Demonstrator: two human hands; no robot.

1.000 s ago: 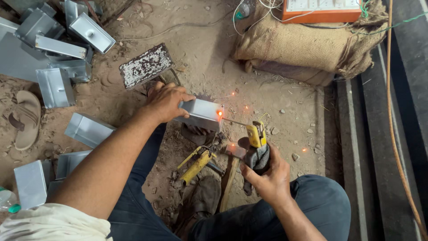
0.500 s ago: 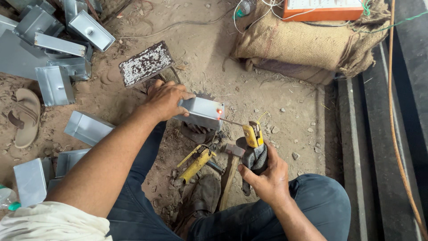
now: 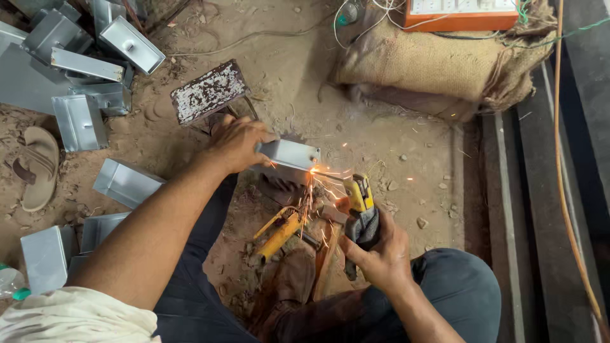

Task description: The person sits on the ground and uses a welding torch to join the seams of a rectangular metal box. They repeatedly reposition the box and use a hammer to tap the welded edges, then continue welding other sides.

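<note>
Steel box (image 3: 289,154) edge sparking, dirt around.

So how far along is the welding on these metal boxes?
Under way. The left hand steadies a metal box while the right hand holds the electrode holder at its sparking corner. Other boxes lie piled on the dirt; whether they are welded cannot be told.

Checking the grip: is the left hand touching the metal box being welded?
Touching. The head view shows the left hand clasping the end of the metal box.
</note>
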